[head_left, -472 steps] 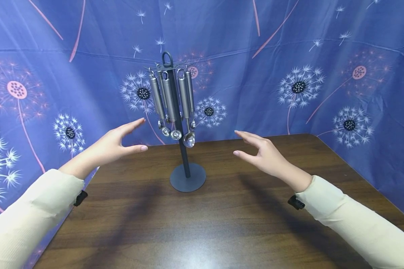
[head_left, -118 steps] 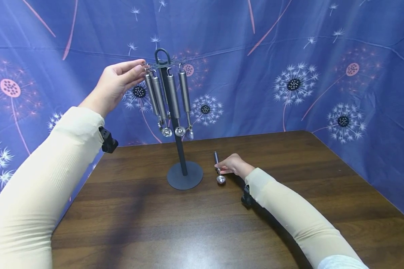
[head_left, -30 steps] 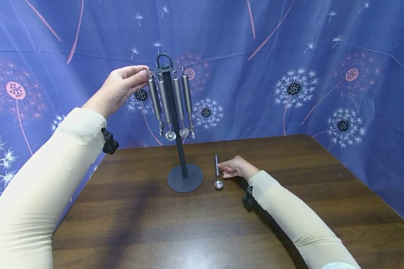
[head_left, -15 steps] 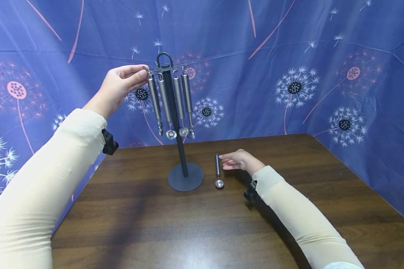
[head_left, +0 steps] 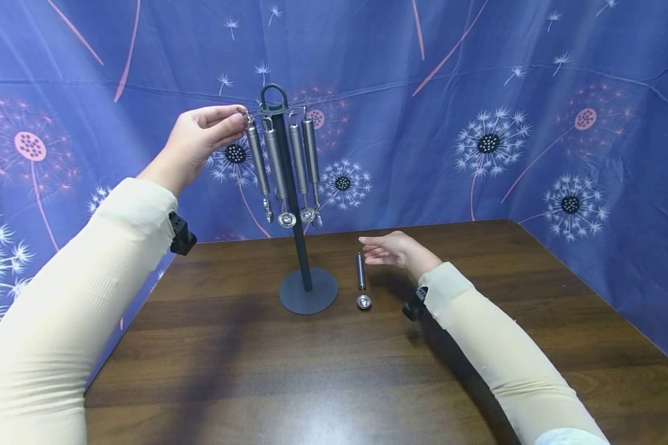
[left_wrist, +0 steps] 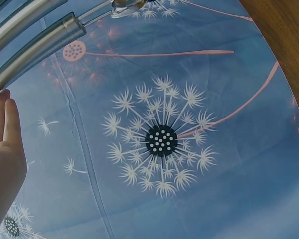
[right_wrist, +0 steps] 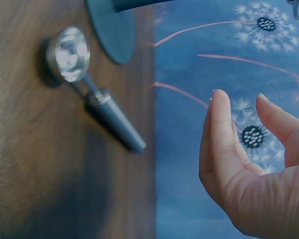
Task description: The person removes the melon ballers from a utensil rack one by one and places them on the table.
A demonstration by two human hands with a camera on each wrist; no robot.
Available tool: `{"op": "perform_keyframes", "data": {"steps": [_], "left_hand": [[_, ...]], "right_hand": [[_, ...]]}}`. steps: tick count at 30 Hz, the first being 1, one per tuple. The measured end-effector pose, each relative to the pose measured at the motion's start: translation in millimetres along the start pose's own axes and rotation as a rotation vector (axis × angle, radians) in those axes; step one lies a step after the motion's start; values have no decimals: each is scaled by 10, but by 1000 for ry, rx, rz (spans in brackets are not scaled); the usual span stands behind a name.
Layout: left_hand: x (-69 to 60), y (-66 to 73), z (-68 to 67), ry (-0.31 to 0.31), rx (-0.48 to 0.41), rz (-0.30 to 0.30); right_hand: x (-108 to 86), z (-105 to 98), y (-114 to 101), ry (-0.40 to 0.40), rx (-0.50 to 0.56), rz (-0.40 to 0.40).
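Note:
A dark metal utensil stand holds several steel utensils hanging by their handle loops. My left hand pinches the stand's top left edge at a hook, thumb against fingers; the exact grip is partly hidden. In the left wrist view, its fingers touch the top of a steel handle. Right of the stand's base lies a steel spoon with a deep round bowl, its handle pointing away from me. Just above and right of that handle hovers my right hand, fingers extended and holding nothing.
The stand's round base rests on the brown wooden table. A blue dandelion-patterned curtain hangs behind the table and at both sides.
My right hand has let go of the spoon and lifted up and away, leaving it on the table. The left hand stays at the stand's top; the hanging utensils have barely moved.

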State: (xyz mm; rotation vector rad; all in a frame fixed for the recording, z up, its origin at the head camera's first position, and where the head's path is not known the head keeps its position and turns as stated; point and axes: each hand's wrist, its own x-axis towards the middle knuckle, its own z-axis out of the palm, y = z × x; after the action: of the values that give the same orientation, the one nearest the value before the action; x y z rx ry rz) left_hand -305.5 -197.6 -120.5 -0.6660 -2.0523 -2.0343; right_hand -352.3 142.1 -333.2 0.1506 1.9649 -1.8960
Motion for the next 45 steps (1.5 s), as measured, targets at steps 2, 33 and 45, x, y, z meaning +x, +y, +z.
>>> {"op": "perform_keyframes", "data": {"steps": [2,33,45], "left_hand": [[2,-9,4,5,17,3],[-16,8,29,83,119,7],[-14,4,38,86,114,8]], "right_hand": [[-14,21,-61,-8,20,-6],[-313,546,-996,-82,206,-430],[-340,683,-1157,-175,168,-542]]}}
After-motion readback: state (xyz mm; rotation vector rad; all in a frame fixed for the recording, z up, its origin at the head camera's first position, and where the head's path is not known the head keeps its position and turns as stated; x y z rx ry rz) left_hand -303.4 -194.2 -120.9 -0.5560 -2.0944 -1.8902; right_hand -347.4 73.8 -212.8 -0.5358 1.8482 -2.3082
